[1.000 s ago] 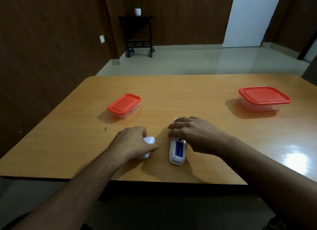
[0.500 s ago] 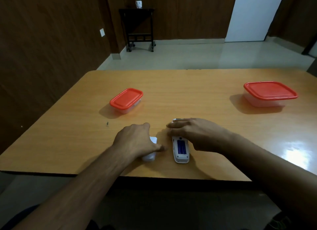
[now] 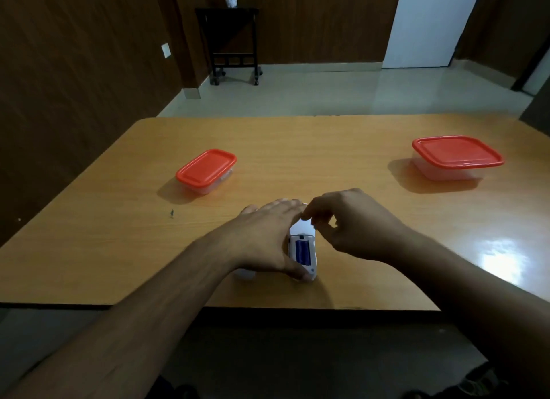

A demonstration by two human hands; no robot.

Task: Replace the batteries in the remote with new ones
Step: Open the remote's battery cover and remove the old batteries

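The white remote [image 3: 303,250] lies face down near the table's front edge. Its battery bay is open and shows blue batteries [image 3: 302,252]. My left hand [image 3: 262,241] clasps the remote from the left, with the thumb at its near end and the fingers over its far end. My right hand [image 3: 351,224] hovers at the remote's right, fingers curled, with the index fingertip and thumb touching its far part. A white piece, seemingly the battery cover [image 3: 245,275], peeks out from under my left wrist.
A small clear box with a red lid [image 3: 206,170] stands at the left of the wooden table [image 3: 297,166]. A larger red-lidded box [image 3: 456,157] stands far right. The table's front edge runs just below the remote.
My left hand has let go of the white cover and moved right onto the remote. My right hand has lifted off the remote and curled its fingers over the far end.
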